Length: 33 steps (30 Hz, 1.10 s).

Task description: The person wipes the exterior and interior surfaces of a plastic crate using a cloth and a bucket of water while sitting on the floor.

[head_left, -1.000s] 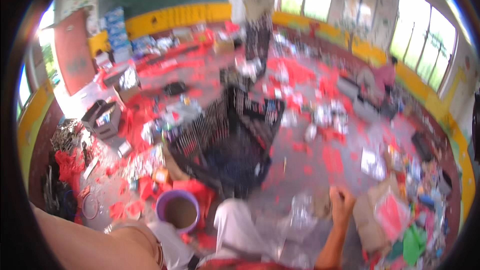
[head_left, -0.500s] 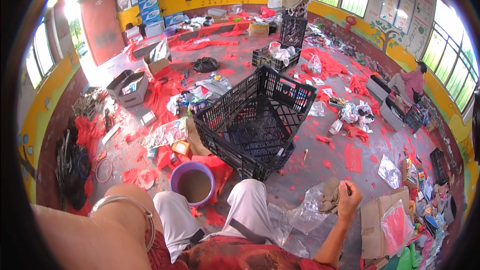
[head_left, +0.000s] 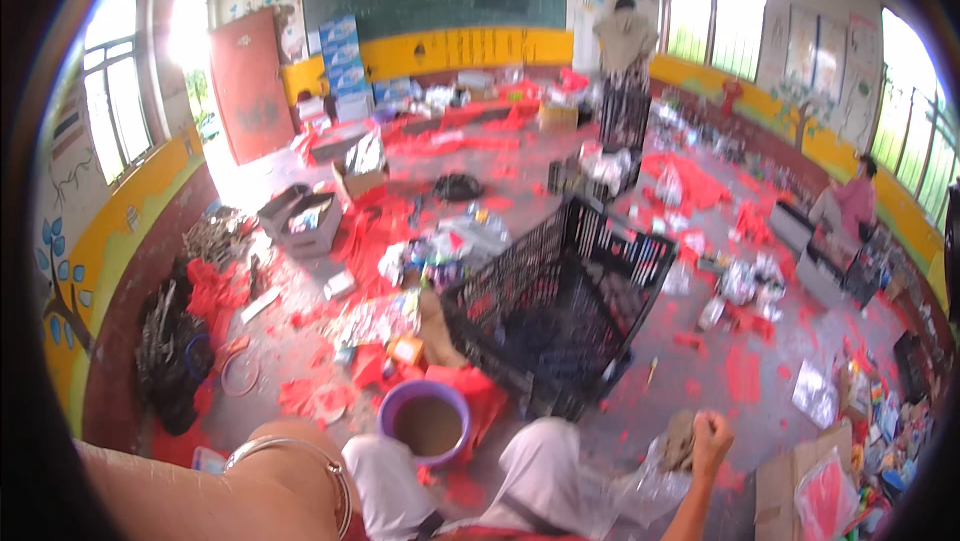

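Observation:
My right hand (head_left: 712,439) is at the lower right, its fingers curled shut on a crumpled grey-brown cloth (head_left: 679,441). Clear plastic wrapping (head_left: 648,489) lies just below the cloth. My left arm, wearing a silver bangle (head_left: 345,501), fills the lower left close to the camera; the fingers of my left hand (head_left: 150,491) do not show. Between the arm and my pale-trousered knees stands a purple basin (head_left: 463,419) of murky brown water. Ahead of my knees a large black plastic crate (head_left: 510,301) rests tilted.
A flattened cardboard box (head_left: 775,486) and heaped small goods lie at right. Red scraps litter the floor, with grey baskets (head_left: 305,233) and a dark pile (head_left: 170,361) at left. One person (head_left: 625,41) stands at the back; another (head_left: 855,203) sits by the right wall.
The view has tilted up and turned left, so the room sits lower and further right in the picture. My right hand still grips the cloth; my left arm stays close to the camera.

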Available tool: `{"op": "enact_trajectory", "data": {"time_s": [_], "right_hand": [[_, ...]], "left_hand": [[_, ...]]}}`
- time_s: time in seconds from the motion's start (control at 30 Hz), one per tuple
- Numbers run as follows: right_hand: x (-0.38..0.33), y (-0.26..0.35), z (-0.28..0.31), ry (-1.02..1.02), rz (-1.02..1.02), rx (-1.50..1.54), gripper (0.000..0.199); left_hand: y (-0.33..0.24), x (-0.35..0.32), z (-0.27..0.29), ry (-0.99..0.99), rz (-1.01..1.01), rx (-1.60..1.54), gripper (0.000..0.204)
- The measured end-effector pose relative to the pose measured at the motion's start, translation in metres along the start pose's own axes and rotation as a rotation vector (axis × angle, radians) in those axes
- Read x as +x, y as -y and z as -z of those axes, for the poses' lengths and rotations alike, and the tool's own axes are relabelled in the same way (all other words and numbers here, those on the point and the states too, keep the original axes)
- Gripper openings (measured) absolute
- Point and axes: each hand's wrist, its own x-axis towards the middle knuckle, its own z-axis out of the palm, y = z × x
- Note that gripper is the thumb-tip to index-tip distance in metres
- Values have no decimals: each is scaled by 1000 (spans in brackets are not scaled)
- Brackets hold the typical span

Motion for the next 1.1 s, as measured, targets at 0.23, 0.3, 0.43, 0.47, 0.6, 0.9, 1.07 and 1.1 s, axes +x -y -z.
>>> {"op": "enact_trajectory", "data": {"time_s": [0.23,0.3,0.43,0.47,0.6,0.9,1.07,1.1], "right_hand": [[-10,36,-2,-21,22,15,17],[21,-3,-11,-77,157,-72,17],[19,-29,7,1,-162,61,21],[15,-42,5,-17,-155,68,21],[9,-67,12,-67,-19,-49,21],[25,-85,17,-69,-81,-30,24],[38,-89,16,-36,-123,0,25],[36,-92,23,-53,-114,-5,25]], "left_hand": [[9,21,-10,19,19,22,59],[12,7,-20,0,50,27,59],[0,13,-24,31,6,4,58],[-6,13,-22,29,-5,20,58],[-2,3,-34,45,13,7,58],[-3,11,-60,79,14,-16,57],[-7,24,-74,98,-25,-9,57],[-6,30,-77,91,-36,-19,57]]}}
